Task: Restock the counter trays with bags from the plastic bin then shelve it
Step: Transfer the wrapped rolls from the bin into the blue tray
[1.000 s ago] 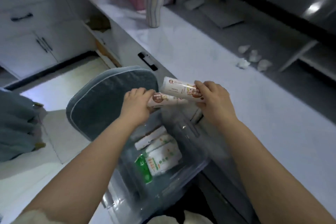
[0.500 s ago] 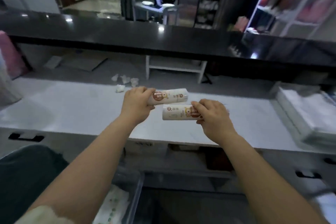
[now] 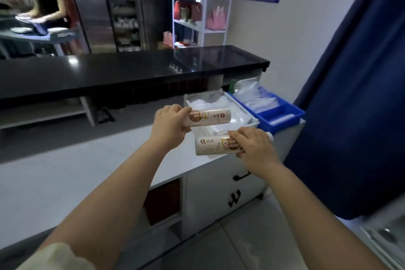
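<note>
Now the left hand (image 3: 169,125) curls round the upper roll (image 3: 210,117) of bags, and the right hand (image 3: 255,149) pinches the lower roll (image 3: 211,146), both above the white counter (image 3: 65,173). At 1 o'clock sit a white tray (image 3: 254,124) and a blue tray (image 3: 285,121), beside the black bar top (image 3: 131,68). A navy curtain (image 3: 350,94) hangs at 3 o'clock, and shelves (image 3: 202,28) stand at 12.

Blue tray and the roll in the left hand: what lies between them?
Head view: the white tray, full of white bags, lies between roll and blue tray.
</note>
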{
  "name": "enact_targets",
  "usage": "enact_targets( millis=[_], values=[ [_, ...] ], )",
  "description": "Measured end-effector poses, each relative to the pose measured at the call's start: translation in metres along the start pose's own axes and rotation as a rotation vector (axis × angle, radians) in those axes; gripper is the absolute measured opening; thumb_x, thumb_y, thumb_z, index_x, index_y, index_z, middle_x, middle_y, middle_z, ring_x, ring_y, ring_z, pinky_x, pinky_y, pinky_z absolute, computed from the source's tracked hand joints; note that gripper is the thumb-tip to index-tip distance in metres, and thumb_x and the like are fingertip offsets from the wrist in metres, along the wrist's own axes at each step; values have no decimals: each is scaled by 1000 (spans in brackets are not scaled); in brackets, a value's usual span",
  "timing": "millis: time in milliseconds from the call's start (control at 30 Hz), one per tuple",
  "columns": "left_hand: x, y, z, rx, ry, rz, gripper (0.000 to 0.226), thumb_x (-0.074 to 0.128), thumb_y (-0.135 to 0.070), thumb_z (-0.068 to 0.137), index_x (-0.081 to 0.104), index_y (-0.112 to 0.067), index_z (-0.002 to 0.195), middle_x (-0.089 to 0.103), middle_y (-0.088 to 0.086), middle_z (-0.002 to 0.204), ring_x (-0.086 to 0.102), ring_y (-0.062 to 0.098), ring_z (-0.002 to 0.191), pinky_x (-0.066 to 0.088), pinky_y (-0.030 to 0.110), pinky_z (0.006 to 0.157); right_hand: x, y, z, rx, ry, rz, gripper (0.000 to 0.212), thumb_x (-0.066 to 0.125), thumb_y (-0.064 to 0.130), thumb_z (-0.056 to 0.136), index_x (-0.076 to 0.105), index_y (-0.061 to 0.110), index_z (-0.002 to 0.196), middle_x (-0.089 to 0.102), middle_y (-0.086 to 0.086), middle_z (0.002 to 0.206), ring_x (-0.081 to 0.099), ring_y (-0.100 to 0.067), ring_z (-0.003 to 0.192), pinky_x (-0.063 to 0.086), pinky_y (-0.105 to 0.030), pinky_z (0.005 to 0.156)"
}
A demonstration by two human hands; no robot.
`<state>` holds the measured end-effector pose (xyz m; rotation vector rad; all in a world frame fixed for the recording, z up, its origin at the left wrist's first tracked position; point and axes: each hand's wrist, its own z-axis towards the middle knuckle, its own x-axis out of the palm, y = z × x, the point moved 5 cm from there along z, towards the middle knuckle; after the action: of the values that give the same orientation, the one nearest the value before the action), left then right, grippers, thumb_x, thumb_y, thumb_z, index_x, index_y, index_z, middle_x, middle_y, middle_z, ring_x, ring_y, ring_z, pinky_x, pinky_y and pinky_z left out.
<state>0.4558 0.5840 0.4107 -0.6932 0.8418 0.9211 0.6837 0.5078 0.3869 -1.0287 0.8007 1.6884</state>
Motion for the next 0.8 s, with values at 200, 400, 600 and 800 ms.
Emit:
enact_targets(
  millis=[200,400,600,800],
  values=[
    [83,-115,75,4,11,-63,56,74,-31,74,55,-23,126,59,8,117,51,33,106,35,44,91,-11,-147,-27,84,-7,-57,71,80,21,67,49,26,131,56,-1,123,50,-25,110,36,-42,98],
    [147,-155,128,-49,39,-59,55,73,-33,76,53,-27,126,58,5,117,48,30,107,29,44,91,20,-233,-17,107,-17,-42,75,80,17,67,43,28,131,53,1,122,35,-19,112,31,-44,104],
    [212,-148,198,-46,70,-89,54,73,-29,76,55,-27,126,57,4,118,48,30,110,28,44,92,78,-294,29,153,70,-24,73,77,18,70,42,30,133,51,3,125,31,-20,113,25,-41,104],
    [282,-138,293,-58,133,-130,55,70,-32,78,52,-29,130,55,3,123,45,28,115,28,44,96,120,-361,100,215,175,-61,65,67,18,80,38,33,136,45,6,131,28,-18,117,10,-32,104]
  ],
)
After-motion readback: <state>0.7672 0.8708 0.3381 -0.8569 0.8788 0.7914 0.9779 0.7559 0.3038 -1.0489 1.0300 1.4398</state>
